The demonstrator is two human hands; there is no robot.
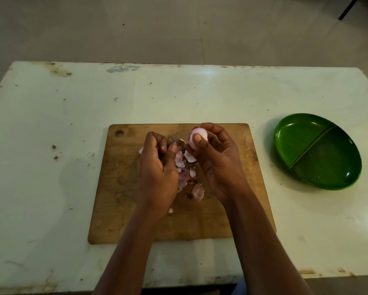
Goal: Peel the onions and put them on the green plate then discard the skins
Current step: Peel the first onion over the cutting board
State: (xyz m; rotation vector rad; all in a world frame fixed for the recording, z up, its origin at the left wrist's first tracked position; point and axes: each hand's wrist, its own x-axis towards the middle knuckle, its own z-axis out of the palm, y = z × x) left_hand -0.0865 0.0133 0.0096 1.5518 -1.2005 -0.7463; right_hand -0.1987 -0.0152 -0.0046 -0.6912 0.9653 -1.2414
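A small pale pink onion (196, 136) sits between the thumb and fingers of my right hand (216, 158), held above the far middle of a wooden cutting board (123, 199). My left hand (157, 169) hovers beside it with fingers curled around scraps of onion skin. A heap of purple and white onion skins (187, 167) lies on the board between and below both hands. The green oval plate (317, 151), split by a ridge into two compartments, stands on the table to the right with nothing in it.
The board lies on a pale, stained table (51, 128) whose near edge runs just below my forearms. Tiled floor shows beyond the far edge, with a dark leg at the top right.
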